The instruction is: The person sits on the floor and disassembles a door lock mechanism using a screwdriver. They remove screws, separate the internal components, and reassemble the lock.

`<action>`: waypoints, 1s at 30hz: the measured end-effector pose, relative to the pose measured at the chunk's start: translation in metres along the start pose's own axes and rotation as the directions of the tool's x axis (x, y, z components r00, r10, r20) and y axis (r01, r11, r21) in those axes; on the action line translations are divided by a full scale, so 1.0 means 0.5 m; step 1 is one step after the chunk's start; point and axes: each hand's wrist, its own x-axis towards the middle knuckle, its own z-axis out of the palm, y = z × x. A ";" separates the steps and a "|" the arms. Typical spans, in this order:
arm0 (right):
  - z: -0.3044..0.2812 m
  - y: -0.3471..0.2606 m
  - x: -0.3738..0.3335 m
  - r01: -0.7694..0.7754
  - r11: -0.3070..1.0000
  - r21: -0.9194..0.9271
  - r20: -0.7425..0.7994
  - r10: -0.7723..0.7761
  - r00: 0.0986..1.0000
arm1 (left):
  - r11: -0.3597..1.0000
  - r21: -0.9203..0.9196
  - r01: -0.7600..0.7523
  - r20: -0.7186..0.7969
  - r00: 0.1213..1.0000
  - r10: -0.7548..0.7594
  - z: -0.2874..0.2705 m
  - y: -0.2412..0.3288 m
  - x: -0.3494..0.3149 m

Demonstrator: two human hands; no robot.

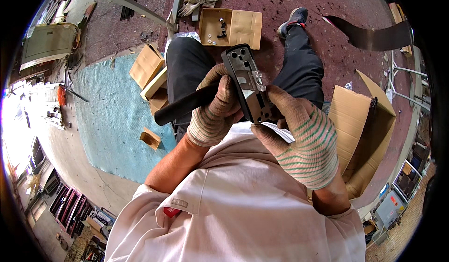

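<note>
Both my hands wear striped, soiled work gloves and meet in front of my lap. Between them is a black lever handle [184,105] joined to a long black housing, with a shiny metal mechanism plate [249,80] facing up. My left hand [216,110] is closed round the handle near the housing, and the bar sticks out to the left. At the housing's lower right side, my right hand [301,136] has its fingers bent against the metal part and its thumb near the bottom end. The undersides of both hands' grip are hidden.
An open shallow carton [215,27] with small black and white parts lies ahead, near a pair of gloves [201,1]. A large cardboard box [348,117] stands at my right. Smaller boxes [147,70] rest beside a blue mat [105,117] on my left. A curved dark panel [369,35] lies far right.
</note>
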 end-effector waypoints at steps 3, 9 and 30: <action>0.002 -0.004 0.002 -0.011 1.000 0.001 -0.012 0.011 1.000 | 0.999 0.034 -0.015 -0.061 0.998 0.017 0.020 0.004 0.000; 0.007 -0.010 -0.002 -0.060 0.998 0.003 -0.020 0.060 0.998 | 0.996 0.083 -0.025 -0.081 0.996 0.032 0.015 -0.001 0.002; 0.012 -0.019 -0.006 -0.107 0.994 0.024 -0.080 0.108 0.991 | 0.999 0.032 -0.037 -0.094 0.995 0.040 0.009 -0.009 -0.001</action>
